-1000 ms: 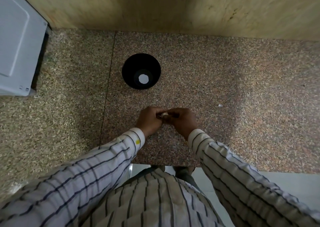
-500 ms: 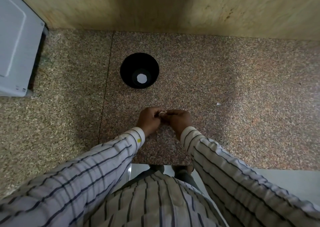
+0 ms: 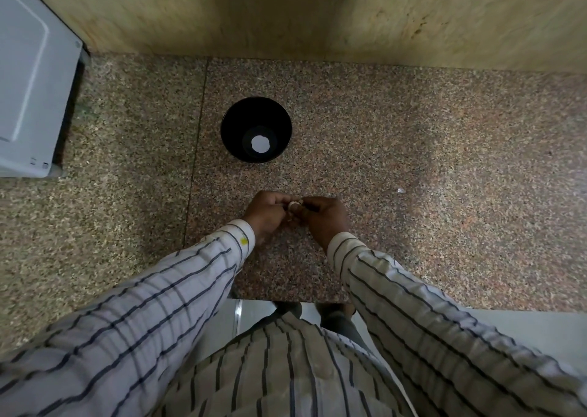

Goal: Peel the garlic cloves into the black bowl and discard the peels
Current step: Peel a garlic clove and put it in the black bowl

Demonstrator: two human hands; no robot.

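Note:
A black bowl (image 3: 256,129) stands on the speckled granite counter (image 3: 413,149), with a bright white spot at its bottom. Nearer to me, both hands meet over the counter. My left hand (image 3: 265,213) and my right hand (image 3: 324,218) pinch a small pale garlic clove (image 3: 293,206) between their fingertips. Most of the clove is hidden by the fingers. A tiny white scrap of peel (image 3: 401,190) lies on the counter to the right of my hands.
A white appliance (image 3: 28,99) sits at the far left on the counter. A tan stone wall (image 3: 317,13) runs along the back. The counter's front edge (image 3: 286,300) is just below my wrists, with pale floor beneath.
My hands stay together on the clove; the fingers have shifted slightly, and a little more of the pale clove shows between them. The view has drifted slightly.

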